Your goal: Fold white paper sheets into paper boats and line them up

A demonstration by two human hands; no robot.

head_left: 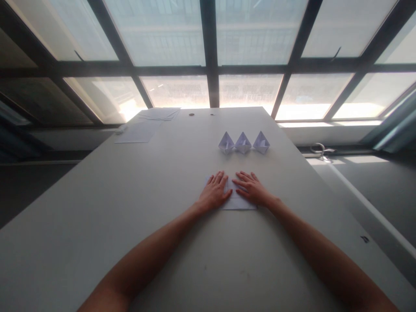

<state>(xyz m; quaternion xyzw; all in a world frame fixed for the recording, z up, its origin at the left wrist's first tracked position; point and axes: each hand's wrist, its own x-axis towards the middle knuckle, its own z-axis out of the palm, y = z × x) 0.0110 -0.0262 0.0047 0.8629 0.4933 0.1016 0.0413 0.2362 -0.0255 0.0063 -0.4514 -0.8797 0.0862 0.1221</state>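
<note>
A folded sheet of white paper [239,203] lies flat on the table in front of me, with crease lines showing between my hands. My left hand [214,190] rests flat on its left part, fingers stretched forward and thumb pointing inward. On the right part lies my right hand [251,187], palm down with the fingers spread. Both hands cover much of the sheet, so its outer corners are partly hidden. Beyond them, three folded paper boats stand in a row: a left boat [226,143], a middle boat [243,143] and a right boat [261,142].
Loose white paper sheets [138,132] lie at the table's far left corner. The white table [130,195] reaches toward large windows [250,32]. Two small dark round spots mark its far end. Right of the table, a metal ring-like object [320,150] sits near the wall.
</note>
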